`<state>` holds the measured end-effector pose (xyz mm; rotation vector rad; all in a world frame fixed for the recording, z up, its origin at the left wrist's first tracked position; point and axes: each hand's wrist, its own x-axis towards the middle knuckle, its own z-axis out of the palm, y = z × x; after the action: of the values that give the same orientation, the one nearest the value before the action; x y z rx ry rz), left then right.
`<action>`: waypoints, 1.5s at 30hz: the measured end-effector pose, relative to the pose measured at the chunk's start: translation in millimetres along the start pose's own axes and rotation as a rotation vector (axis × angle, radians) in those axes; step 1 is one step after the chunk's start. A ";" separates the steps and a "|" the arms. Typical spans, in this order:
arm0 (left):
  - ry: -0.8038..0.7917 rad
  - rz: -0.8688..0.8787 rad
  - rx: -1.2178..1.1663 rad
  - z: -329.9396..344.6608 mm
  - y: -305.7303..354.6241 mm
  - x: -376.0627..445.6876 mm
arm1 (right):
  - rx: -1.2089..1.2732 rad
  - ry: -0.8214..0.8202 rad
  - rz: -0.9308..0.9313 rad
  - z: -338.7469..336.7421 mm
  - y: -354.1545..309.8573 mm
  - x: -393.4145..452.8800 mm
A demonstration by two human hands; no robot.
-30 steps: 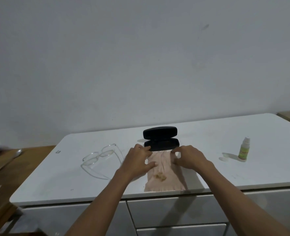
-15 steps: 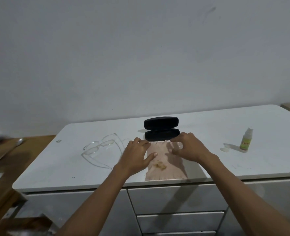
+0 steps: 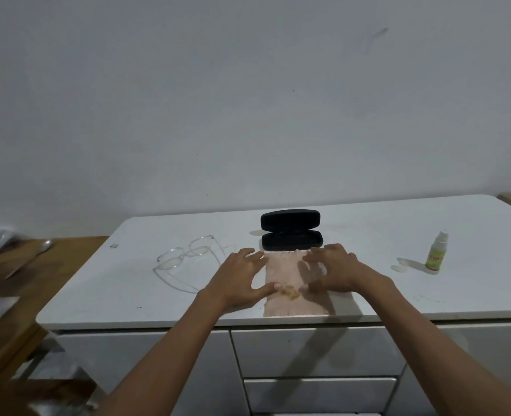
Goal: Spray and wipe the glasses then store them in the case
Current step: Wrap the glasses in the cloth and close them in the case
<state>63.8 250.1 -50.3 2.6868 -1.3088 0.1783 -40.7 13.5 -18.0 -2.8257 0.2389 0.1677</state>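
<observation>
Both hands (image 3: 239,277) now flatter, fingers spread over cloth (image 3: 290,283)

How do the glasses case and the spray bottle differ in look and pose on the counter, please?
The glasses case is black, wide and low, lying open; the spray bottle is pale with a green label, slim and standing upright. The glasses case sits at the middle, right behind the pink cloth; the spray bottle stands apart, far to the right. Both rest untouched on the white counter.

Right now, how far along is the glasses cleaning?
Early. Done: the case lies open. In hand: both hands, left and right, spread flat over the pink cloth. Left: the spray bottle stands untouched, and the glasses lie unsprayed, unwiped, unstored.
</observation>
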 end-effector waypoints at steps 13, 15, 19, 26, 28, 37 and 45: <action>0.662 -0.109 -0.069 -41.3 -71.6 -87.5 | 0.307 0.252 -0.305 28.4 -119.6 40.2; 0.655 -0.173 -0.050 -42.6 -87.5 -100.8 | 0.266 0.253 -0.326 34.1 -136.9 49.8; 0.575 -0.273 0.026 -37.6 -119.3 -118.6 | 0.164 0.270 -0.349 45.9 -156.5 66.9; 0.543 -0.304 0.017 -26.4 -147.0 -120.0 | 0.018 0.333 -0.386 59.5 -160.9 92.2; 0.565 -0.279 0.027 -23.9 -149.3 -117.2 | 0.032 0.370 -0.404 62.0 -159.4 96.4; 0.753 -0.293 0.013 -27.4 -154.0 -111.7 | 0.342 0.632 -0.413 64.6 -160.1 111.8; 0.738 -0.476 -0.428 -48.0 -125.1 -65.2 | 0.694 0.621 -0.255 24.7 -136.8 94.6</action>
<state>120.5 385.4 -24.4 2.1423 -0.4178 0.6609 74.5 135.9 -15.7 -2.1046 0.0430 -0.7144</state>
